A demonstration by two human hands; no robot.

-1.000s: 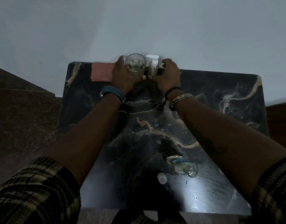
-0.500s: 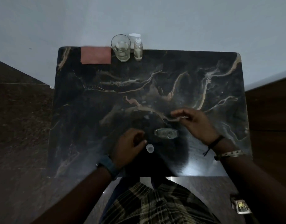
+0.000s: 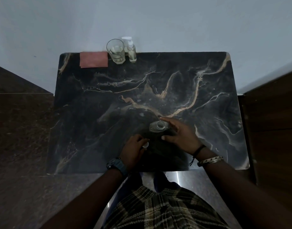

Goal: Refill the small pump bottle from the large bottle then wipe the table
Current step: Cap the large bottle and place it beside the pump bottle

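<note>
The large clear bottle (image 3: pixel 158 127) stands uncapped near the table's front middle, seen from above. My right hand (image 3: pixel 181 138) curves around its right side: the index finger lies along the far side, and the thumb sits a little apart on the near side. Just left of it, my left hand (image 3: pixel 133 151) pinches the small white cap (image 3: pixel 145 145) on the tabletop. The small pump bottle (image 3: pixel 131 51) stands upright at the back edge, with its white pump head on. A folded pink cloth (image 3: pixel 93 59) lies flat at the back left.
A drinking glass (image 3: pixel 116 51) with some clear liquid stands between the cloth and the pump bottle. The dark marble table (image 3: pixel 208 96) is against a pale wall, with small wet spots near its middle. A brown cabinet stands on the right.
Both hands left the glass and pump bottle at the back and came to the front. The left hand has taken the white cap, and the right hand has closed in around the large bottle.
</note>
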